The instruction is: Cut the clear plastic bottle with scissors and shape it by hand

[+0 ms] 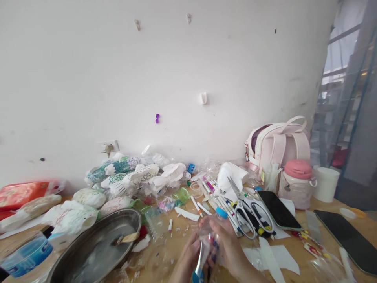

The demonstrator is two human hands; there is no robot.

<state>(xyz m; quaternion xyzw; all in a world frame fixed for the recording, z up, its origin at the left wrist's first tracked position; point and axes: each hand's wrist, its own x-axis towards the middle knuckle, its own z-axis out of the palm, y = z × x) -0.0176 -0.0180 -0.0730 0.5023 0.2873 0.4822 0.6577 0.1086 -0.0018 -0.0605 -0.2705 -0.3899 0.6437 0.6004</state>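
A clear plastic bottle [209, 230] with a blue cap points away from me, low in the middle of the view. My right hand [231, 245] is wrapped round its right side. My left hand [188, 259] sits on its left and grips a tool with a blue handle [198, 271] whose pale blade lies against the bottle. White-handled scissors [246, 210] lie just right of the bottle, beside several coloured markers [213, 192].
A round metal pan [94, 245] stands at lower left, with a heap of decorated bottles and crumpled plastic [129, 177] behind it. At right are a pink backpack [278, 143], a pink-lidded jug [296, 182], a white cup [325, 184], a phone [278, 208] and a tablet [350, 236]. Paper scraps litter the wooden table.
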